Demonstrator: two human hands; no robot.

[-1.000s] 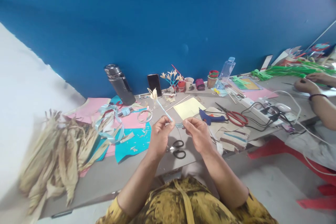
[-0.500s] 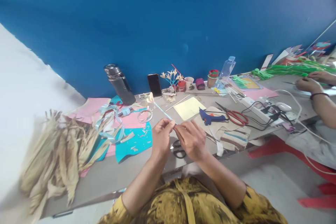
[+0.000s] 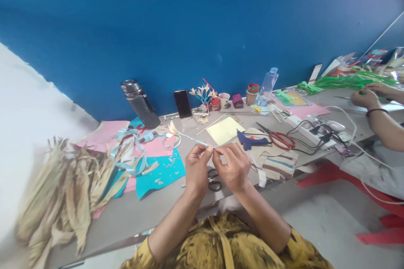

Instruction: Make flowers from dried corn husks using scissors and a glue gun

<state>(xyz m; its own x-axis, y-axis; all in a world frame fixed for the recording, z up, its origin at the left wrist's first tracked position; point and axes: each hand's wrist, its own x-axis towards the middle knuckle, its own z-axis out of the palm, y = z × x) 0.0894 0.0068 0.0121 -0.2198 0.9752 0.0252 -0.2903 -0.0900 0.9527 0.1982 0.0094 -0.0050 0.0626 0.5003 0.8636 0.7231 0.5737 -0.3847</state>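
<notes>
Closed in a pinch, my left hand (image 3: 198, 164) grips the light blue wrapped stem (image 3: 194, 139) of a handmade flower. Its cream flower head (image 3: 172, 128), which looks like dried husk, points to the far left. At the near end of the stem, my right hand (image 3: 232, 164) is closed too, thumb and forefinger together; the fingers cover what lies between them. Small black-handled scissors (image 3: 215, 185) lie on the table under and between my hands. A pale yellow paper (image 3: 225, 130) lies just beyond them.
Dried corn husks (image 3: 53, 201) hang over the table's left edge, beside blue ribbon (image 3: 143, 164) and turquoise paper (image 3: 160, 172). A flask (image 3: 141, 105) and a phone (image 3: 182, 104) stand behind. Rightward are a glue gun (image 3: 252, 141), red-handled scissors (image 3: 282, 141), a power strip (image 3: 307, 134) and another person's hands (image 3: 366, 100).
The flower stem has tipped to a flatter angle, its head lower and further left. My hands stay together at the stem's near end, and the view has shifted slightly.
</notes>
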